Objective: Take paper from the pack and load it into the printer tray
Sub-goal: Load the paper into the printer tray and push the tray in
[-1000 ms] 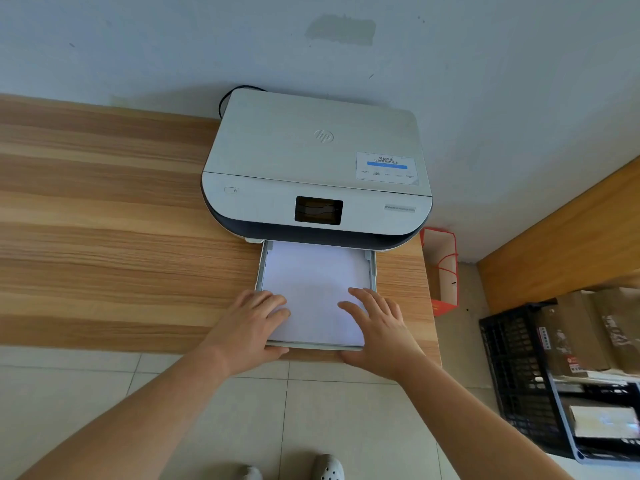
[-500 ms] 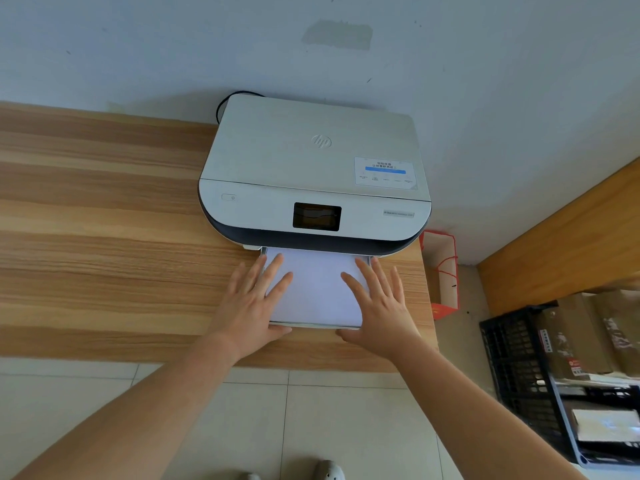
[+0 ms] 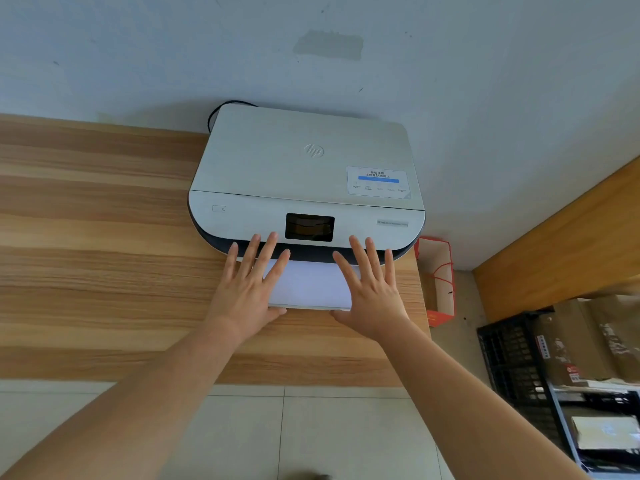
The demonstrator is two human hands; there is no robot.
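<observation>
Tray pushed further in since a second ago; we press it with flat, spread fingers.

Our left hand (image 3: 247, 292) and right hand (image 3: 372, 292) flank the white paper (image 3: 310, 285) in the tray (image 3: 308, 307), which now shows only a short strip below the printer (image 3: 306, 181); thumbs seem to touch its front edge.

- White paper stack (image 3: 310, 284) in the pull-out printer tray (image 3: 308, 307): side edges under both hands, far end inside the white-and-dark desktop printer (image 3: 304, 188).
- Blue-and-white sticker (image 3: 377, 180) on printer lid: text too small to read.
- Black plastic crate (image 3: 519, 372): cut off by right edge.
- Black cable (image 3: 221, 109): mostly behind printer.
</observation>
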